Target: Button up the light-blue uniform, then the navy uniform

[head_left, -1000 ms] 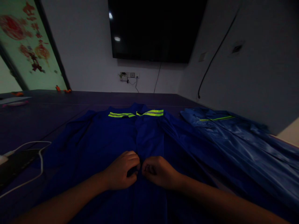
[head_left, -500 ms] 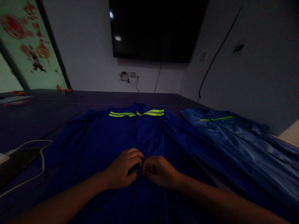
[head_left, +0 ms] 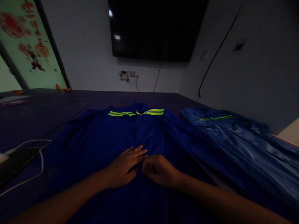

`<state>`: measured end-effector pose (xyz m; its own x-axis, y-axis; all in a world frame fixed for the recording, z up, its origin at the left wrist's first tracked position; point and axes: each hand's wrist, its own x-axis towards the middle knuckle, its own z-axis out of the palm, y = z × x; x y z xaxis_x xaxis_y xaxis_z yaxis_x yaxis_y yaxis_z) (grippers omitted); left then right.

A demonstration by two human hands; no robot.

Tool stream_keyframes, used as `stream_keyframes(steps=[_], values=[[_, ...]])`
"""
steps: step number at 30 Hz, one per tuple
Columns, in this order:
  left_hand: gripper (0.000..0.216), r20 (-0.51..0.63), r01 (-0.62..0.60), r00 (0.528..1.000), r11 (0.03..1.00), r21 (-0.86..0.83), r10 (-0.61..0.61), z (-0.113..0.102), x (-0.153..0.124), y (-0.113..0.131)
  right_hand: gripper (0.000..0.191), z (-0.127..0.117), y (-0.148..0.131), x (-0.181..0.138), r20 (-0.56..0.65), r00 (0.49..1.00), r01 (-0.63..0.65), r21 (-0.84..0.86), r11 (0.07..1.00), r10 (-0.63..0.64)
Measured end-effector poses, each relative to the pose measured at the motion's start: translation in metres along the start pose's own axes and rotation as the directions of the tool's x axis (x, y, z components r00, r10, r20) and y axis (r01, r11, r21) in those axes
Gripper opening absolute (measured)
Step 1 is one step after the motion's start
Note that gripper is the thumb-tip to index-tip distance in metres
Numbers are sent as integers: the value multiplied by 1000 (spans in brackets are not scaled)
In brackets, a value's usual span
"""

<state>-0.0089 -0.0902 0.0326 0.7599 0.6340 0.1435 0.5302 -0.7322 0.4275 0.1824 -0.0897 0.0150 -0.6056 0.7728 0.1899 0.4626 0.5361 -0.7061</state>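
Observation:
A dark blue work jacket (head_left: 105,137) with yellow-green and grey reflective strips (head_left: 154,112) lies spread out, its collar facing away from me. My left hand (head_left: 128,166) rests on the jacket's front, fingers stretched out and apart, with fingertips reaching my right hand. Right beside it, my right hand (head_left: 158,171) is closed at the front placket, its curled fingers gripping the fabric. The exact pinch point is hidden beneath the fingers, and the lower jacket is very dark.
A lighter blue garment (head_left: 233,137) with a yellow-green stripe lies to the right. At the left are a white cable (head_left: 42,158) and a dark flat object (head_left: 18,161). Small orange things (head_left: 67,90) sit at the purple surface's far edge, below a wall-mounted television (head_left: 156,31).
My left hand has opened from a curled pinch, and its fingers now stretch forward and right. My right hand stays closed in the same place; the jacket looks unchanged.

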Motion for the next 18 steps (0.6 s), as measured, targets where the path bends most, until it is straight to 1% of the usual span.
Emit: stream_keyframes(steps=[7,18], values=[[70,-12,-25,1000,999,21,25,1,-1,-2,8,0,-1,0,3,1000,-3,20,1000,3],[65,21,-14,1000,1000,7,14,-1,-1,-2,7,0,0,0,16,1000,-26,30,999,25]])
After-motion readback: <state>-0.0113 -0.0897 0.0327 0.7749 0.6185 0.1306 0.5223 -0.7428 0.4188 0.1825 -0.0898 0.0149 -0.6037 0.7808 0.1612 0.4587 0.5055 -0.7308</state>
